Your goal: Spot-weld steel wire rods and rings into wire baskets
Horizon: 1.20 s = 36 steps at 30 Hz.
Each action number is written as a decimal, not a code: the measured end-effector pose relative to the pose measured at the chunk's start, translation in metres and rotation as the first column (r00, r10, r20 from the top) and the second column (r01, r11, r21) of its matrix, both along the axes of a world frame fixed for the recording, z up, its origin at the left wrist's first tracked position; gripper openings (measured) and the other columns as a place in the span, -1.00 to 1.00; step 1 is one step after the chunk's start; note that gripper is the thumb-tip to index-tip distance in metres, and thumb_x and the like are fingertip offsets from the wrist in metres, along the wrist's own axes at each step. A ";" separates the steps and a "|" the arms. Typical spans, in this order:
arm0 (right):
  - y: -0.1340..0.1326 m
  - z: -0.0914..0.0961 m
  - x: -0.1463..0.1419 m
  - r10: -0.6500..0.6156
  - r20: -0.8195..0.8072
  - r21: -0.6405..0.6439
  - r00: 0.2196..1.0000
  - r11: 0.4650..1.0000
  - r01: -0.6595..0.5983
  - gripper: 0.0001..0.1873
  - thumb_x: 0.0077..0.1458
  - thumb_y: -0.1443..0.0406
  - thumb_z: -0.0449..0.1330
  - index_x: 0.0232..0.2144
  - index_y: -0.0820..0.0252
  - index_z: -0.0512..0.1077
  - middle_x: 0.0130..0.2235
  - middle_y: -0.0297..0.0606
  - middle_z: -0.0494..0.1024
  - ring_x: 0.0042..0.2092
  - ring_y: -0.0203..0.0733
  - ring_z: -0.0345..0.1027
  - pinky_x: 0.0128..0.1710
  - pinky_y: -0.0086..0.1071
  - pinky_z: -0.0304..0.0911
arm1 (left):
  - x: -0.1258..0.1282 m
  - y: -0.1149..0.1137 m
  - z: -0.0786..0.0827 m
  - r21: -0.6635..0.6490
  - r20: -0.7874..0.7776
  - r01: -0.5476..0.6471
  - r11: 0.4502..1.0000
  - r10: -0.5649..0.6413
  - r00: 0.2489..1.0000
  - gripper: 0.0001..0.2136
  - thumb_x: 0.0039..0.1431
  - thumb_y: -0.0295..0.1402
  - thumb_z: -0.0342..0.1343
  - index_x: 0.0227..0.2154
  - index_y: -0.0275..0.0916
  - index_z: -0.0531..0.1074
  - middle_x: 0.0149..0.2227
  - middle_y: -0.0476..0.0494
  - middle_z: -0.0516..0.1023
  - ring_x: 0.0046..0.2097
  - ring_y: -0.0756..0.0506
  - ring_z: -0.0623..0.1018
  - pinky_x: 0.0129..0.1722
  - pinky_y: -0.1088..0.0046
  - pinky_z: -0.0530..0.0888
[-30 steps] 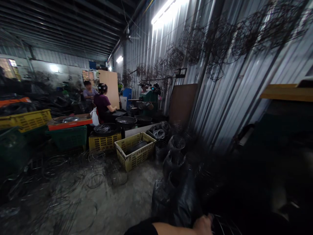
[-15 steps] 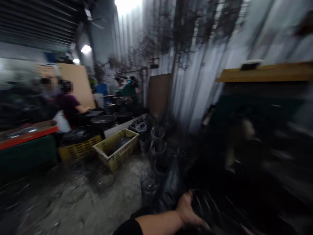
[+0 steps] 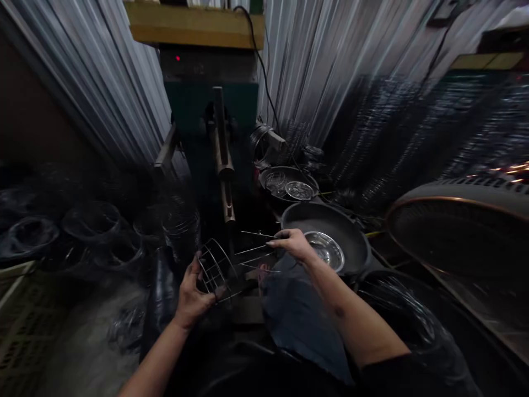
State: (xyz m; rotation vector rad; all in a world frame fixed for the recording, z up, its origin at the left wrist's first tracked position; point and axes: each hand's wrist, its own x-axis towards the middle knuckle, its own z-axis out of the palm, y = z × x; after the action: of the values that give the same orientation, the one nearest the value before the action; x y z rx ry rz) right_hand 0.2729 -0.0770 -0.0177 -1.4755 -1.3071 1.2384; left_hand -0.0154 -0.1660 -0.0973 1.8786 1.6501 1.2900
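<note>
My left hand [image 3: 194,292] grips a round wire frame [image 3: 215,270] by its side, thumb below and fingers at the left rim. Parallel rings joined by cross wires make up the frame, which is tilted. To its right, my right hand [image 3: 291,242] pinches thin straight wires [image 3: 258,251] at their ends, and they point left towards the frame. Whether these wires are joined to the frame I cannot tell. Just beyond my hands stands a dark green machine [image 3: 243,99] with an upper metal rod [image 3: 223,160] above a lower metal rod [image 3: 228,204].
Right of my hands, a dark pan [image 3: 295,215] holds a shiny round metal part [image 3: 326,251]. Behind it another pan [image 3: 264,184] holds wire rounds. A large fan [image 3: 446,231] stands at the right. Wire baskets [image 3: 91,220] and a yellow crate [image 3: 16,325] are at left.
My view has swung right and down from the wider workshop to the machine. Both hands now show in front of it, with the wire frame in my left hand.
</note>
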 end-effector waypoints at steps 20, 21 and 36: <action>0.113 0.019 -0.007 -0.043 -0.100 -0.111 0.994 0.993 0.031 -0.69 -0.52 0.26 0.44 -0.61 0.27 0.48 -0.60 -0.32 0.45 -0.51 -0.26 0.29 -0.49 -0.39 0.24 | -0.008 0.116 0.010 0.032 -0.055 0.074 0.997 -0.072 0.996 -0.12 -0.04 -0.07 0.27 0.31 -0.16 0.00 0.20 -0.24 0.25 0.13 -0.26 0.40 0.06 0.15 0.47; 0.115 0.021 -0.007 -0.044 -0.108 -0.108 0.993 0.994 0.032 -0.69 -0.52 0.26 0.44 -0.61 0.27 0.48 -0.60 -0.32 0.45 -0.51 -0.26 0.30 -0.48 -0.38 0.24 | -0.008 0.119 0.012 0.062 -0.075 0.070 0.996 -0.066 0.995 -0.11 -0.05 -0.06 0.28 0.31 -0.17 0.01 0.19 -0.24 0.27 0.13 -0.26 0.40 0.07 0.15 0.46; 0.127 0.019 -0.014 0.016 -0.137 -0.084 0.990 0.996 -0.027 -0.65 -0.52 0.23 0.47 -0.59 0.28 0.50 -0.61 -0.31 0.46 -0.54 -0.26 0.29 -0.53 -0.39 0.19 | -0.006 0.133 0.016 0.142 -0.111 0.095 0.985 -0.080 0.991 -0.10 -0.10 -0.09 0.33 0.29 -0.14 0.06 0.14 -0.24 0.33 0.12 -0.24 0.41 0.11 0.18 0.43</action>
State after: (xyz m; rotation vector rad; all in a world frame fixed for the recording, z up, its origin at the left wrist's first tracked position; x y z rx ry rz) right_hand 0.2588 0.0499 0.0016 -1.4128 -1.1953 1.3991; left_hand -0.0219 -0.0328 -0.0817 2.1141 1.5397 1.3307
